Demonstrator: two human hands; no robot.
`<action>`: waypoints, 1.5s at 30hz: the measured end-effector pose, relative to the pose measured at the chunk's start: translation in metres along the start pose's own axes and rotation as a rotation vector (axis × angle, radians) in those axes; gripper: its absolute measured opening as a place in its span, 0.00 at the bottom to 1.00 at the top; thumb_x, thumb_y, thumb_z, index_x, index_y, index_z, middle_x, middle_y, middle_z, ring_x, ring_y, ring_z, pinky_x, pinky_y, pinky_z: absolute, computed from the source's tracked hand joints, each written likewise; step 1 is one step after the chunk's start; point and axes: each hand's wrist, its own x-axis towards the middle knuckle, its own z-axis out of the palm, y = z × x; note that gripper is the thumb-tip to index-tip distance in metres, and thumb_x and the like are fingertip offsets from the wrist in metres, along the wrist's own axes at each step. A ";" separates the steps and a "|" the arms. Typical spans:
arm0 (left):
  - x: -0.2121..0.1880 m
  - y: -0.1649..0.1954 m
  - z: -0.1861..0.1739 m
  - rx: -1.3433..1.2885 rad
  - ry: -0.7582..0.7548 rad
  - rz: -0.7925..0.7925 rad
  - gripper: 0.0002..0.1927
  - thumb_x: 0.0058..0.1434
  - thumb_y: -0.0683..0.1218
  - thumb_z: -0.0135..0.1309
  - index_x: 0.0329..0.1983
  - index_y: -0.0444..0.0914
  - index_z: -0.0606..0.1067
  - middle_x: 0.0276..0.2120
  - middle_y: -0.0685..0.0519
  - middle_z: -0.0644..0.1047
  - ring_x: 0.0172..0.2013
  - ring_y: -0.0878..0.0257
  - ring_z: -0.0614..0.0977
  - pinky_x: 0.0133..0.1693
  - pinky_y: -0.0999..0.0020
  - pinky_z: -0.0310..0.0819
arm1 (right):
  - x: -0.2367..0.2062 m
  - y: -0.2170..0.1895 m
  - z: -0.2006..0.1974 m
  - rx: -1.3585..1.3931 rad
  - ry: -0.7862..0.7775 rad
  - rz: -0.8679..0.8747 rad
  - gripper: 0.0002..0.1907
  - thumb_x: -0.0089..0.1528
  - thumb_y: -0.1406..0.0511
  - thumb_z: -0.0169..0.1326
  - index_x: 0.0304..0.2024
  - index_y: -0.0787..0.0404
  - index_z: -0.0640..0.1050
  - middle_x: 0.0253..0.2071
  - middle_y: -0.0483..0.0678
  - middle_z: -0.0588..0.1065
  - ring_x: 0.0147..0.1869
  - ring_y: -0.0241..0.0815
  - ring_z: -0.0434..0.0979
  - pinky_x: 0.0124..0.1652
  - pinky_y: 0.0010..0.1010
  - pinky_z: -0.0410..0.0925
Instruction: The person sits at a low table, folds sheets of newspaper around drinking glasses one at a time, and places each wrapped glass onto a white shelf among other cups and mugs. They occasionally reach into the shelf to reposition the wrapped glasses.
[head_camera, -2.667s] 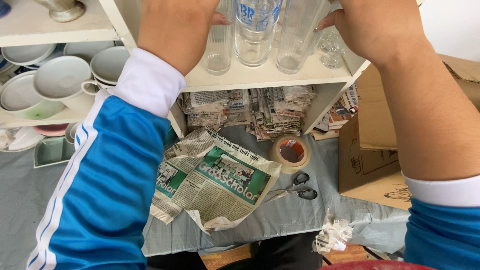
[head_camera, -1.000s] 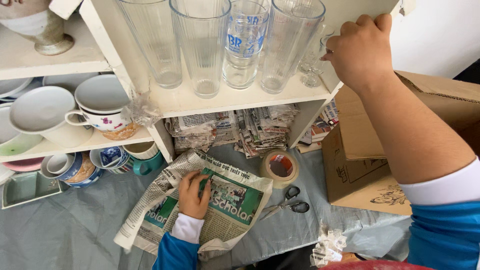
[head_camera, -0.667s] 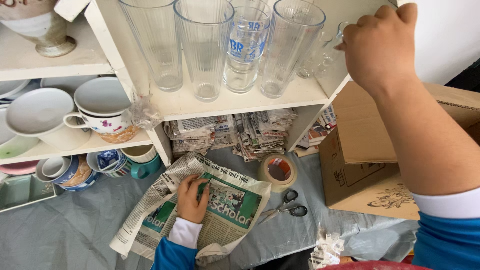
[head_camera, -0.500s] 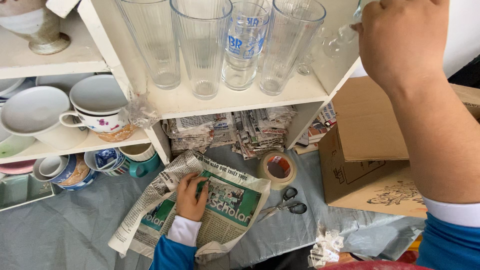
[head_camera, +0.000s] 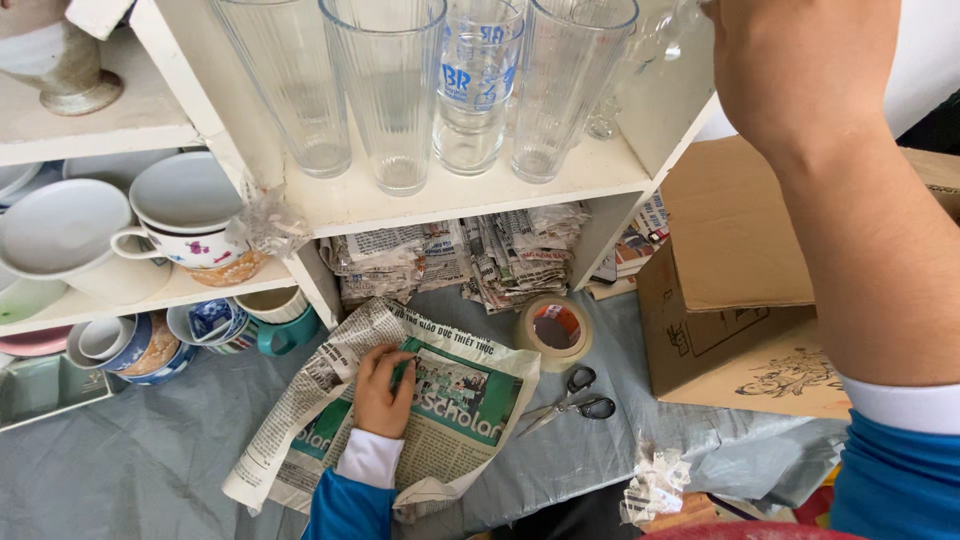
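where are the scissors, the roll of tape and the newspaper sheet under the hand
scissors (head_camera: 570, 398), head view, on the pivot between blades and handles
roll of tape (head_camera: 556, 329), head view, on its top face
newspaper sheet (head_camera: 455, 400), head view, on the printed page right of the left hand (head_camera: 384, 390)

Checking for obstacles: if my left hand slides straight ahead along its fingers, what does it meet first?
Likely the newspaper stacks under the glasses shelf: the left hand lies flat on the spread newspaper sheet, fingers pointing that way. Depth is uncertain.

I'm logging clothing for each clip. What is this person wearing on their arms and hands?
Both hands are bare: no gloves, rings or watch visible. The left hand comes out of a bright blue sleeve with a white cuff. The right hand has a bare forearm; its blue sleeve, also white-cuffed, is pushed up.
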 end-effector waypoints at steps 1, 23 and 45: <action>0.000 -0.001 0.000 -0.001 0.003 0.002 0.09 0.62 0.43 0.59 0.45 0.37 0.79 0.53 0.42 0.74 0.51 0.45 0.78 0.49 0.54 0.76 | -0.001 -0.001 -0.003 0.051 -0.022 -0.014 0.05 0.61 0.66 0.63 0.34 0.60 0.80 0.33 0.46 0.77 0.37 0.45 0.78 0.38 0.33 0.68; -0.006 -0.007 0.003 -0.061 -0.041 -0.038 0.10 0.62 0.43 0.58 0.46 0.37 0.78 0.54 0.45 0.73 0.45 0.53 0.83 0.47 0.60 0.77 | -0.039 -0.023 0.058 0.122 -0.290 -0.043 0.06 0.60 0.60 0.61 0.31 0.54 0.84 0.28 0.42 0.78 0.37 0.37 0.79 0.45 0.28 0.68; 0.001 -0.014 0.005 -0.141 -0.088 -0.027 0.08 0.63 0.42 0.58 0.45 0.36 0.78 0.48 0.47 0.77 0.40 0.54 0.83 0.41 0.60 0.78 | -0.043 -0.036 0.004 -0.042 -0.284 -0.154 0.17 0.63 0.47 0.61 0.35 0.50 0.83 0.30 0.37 0.77 0.42 0.33 0.77 0.50 0.29 0.64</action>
